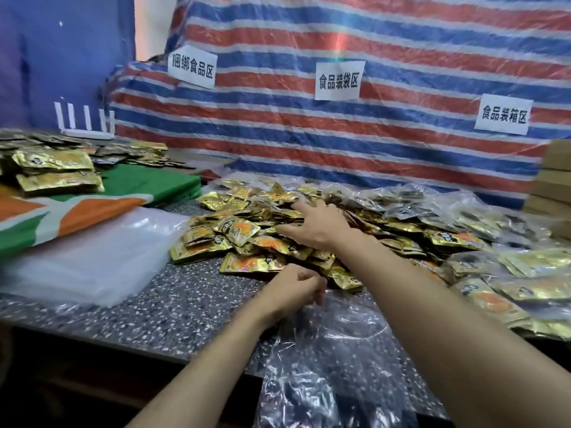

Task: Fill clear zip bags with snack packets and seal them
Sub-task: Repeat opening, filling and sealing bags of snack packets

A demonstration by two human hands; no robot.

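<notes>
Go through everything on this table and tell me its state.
clear zip bag, mouth open, looks empty
snack packets, loose in a heap
left hand, pinching the clear zip bag's mouth
right hand, open, fingers spread on the snack packets
filled bags, packed, piled at right

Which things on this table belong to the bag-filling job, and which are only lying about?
Job: heap of gold foil snack packets; clear plastic zip bag gripped by left hand; right hand on the heap; stack of empty clear bags.
Lying about: white pronged rack; green, orange and white cloth; brown cardboard boxes.
</notes>
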